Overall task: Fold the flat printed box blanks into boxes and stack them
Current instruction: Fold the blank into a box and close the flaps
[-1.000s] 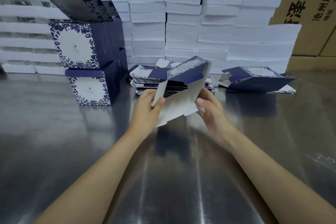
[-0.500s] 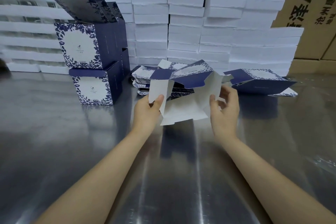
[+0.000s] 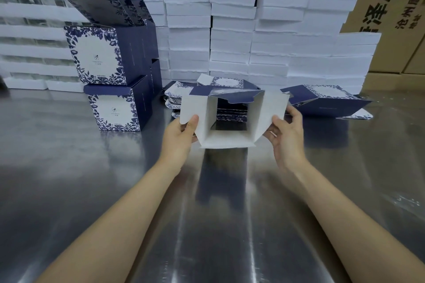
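Steel-topped, reflective work table point(image 3: 69, 179) spans the whole near field. Far left on it stands a stack of folded navy-and-white floral printed cardboard boxes point(image 3: 96, 55), two levels high. The upper boxes have their lids standing open; the lower front box point(image 3: 115, 108) is closed. Behind them, running right along the far edge, are stacks of white foam trays point(image 3: 230, 37).

Centre, far: a pile of flat navy floral box blanks point(image 3: 176, 95) lies on the table. Just nearer than that pile, one navy-printed, white-lined cardboard box blank point(image 3: 271, 108) is held opened into a square tube. Its white inner face is toward the camera, its end flaps are spread, and the pile shows through the opening. Whether its lower flap touches the table cannot be told.

Left hand point(image 3: 181, 135) pinches the left flap, thumb on the white face, fingers curled behind. Right hand point(image 3: 285, 135) grips the right flap, thumb at its lower edge, fingers wrapped round the back.

Right of the hands, apart from them, one partly collapsed navy floral box point(image 3: 333, 103) lies on the table. Far right and along the top stand brown corrugated cartons point(image 3: 391, 2) with black printed characters
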The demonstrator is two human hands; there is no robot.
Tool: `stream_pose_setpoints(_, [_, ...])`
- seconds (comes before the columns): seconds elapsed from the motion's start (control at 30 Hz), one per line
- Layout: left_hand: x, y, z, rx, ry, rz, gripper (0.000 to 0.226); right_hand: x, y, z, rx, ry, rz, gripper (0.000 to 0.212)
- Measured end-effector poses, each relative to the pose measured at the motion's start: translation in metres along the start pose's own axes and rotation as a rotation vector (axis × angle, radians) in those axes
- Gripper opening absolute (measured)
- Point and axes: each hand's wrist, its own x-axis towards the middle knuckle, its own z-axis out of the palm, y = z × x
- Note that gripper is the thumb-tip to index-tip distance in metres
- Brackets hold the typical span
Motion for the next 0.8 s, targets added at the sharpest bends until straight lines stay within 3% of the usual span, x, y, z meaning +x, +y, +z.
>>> stream_pose_setpoints(0.07, [0.003,0.002,0.000,-0.059,0.028,0.011,0.011,0.002,-0.003,0.000,0.025,-0.030,-0.010,0.040])
stream_pose_setpoints(0.23, [0.007,0.003,-0.003,-0.229,0.040,-0.118,0.012,0.006,-0.009,-0.006,0.081,-0.234,0.092,0.035])
stream_pose_setpoints(0.3, [0.008,0.002,-0.005,-0.301,0.060,-0.159,0.014,0.003,-0.008,-0.007,-0.003,-0.329,0.125,0.054])
stream_pose_setpoints(0.37, [0.010,0.001,-0.007,-0.332,0.080,-0.193,0.016,0.000,-0.005,-0.006,-0.142,-0.407,0.081,0.080])
stream_pose_setpoints(0.43, [0.010,0.002,-0.007,-0.332,0.095,-0.217,0.019,-0.002,-0.003,-0.004,-0.229,-0.442,0.006,0.094])
stream_pose_setpoints(0.67, [0.005,0.003,-0.002,-0.354,0.051,-0.178,0.017,-0.003,-0.004,-0.004,-0.290,-0.461,-0.068,0.097])
stream_pose_setpoints(0.8, [0.002,0.003,0.004,-0.338,0.085,-0.169,0.020,-0.005,-0.003,-0.001,-0.466,-0.207,-0.114,0.075])
